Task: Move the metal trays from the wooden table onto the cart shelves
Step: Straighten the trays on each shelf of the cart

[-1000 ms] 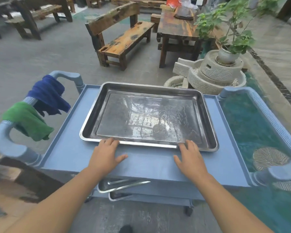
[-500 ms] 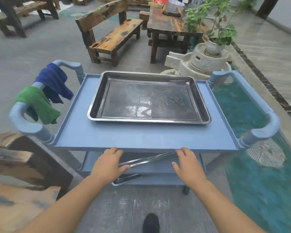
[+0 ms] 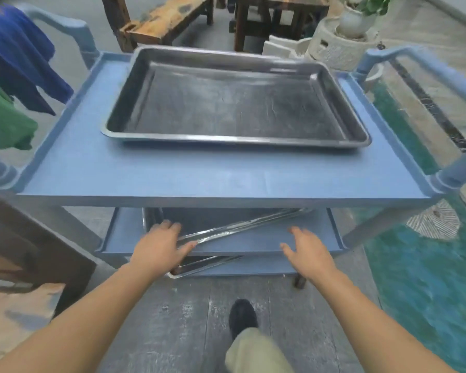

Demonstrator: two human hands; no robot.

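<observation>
A large metal tray (image 3: 234, 103) lies flat on the top shelf (image 3: 199, 176) of the blue cart. On the middle shelf (image 3: 253, 242) a second metal tray (image 3: 242, 227) sits skewed, its near corner by my left hand (image 3: 160, 244). A third tray (image 3: 199, 266) pokes out from the bottom shelf. My left hand hovers with straight fingers at the middle tray's near corner; whether it touches is unclear. At the middle shelf's front edge my right hand (image 3: 306, 251) is held out open, holding nothing.
Blue cloth (image 3: 19, 57) and green cloth (image 3: 3, 117) hang on the cart's left handle. A wooden table edge (image 3: 30, 246) stands at the left. A bench (image 3: 162, 20), another table and a stone planter (image 3: 342, 44) are behind the cart. My shoe (image 3: 242, 316) is below.
My hands left the top tray's near rim and dropped to the middle shelf. My view moved back and down, so the cart's lower shelves show.
</observation>
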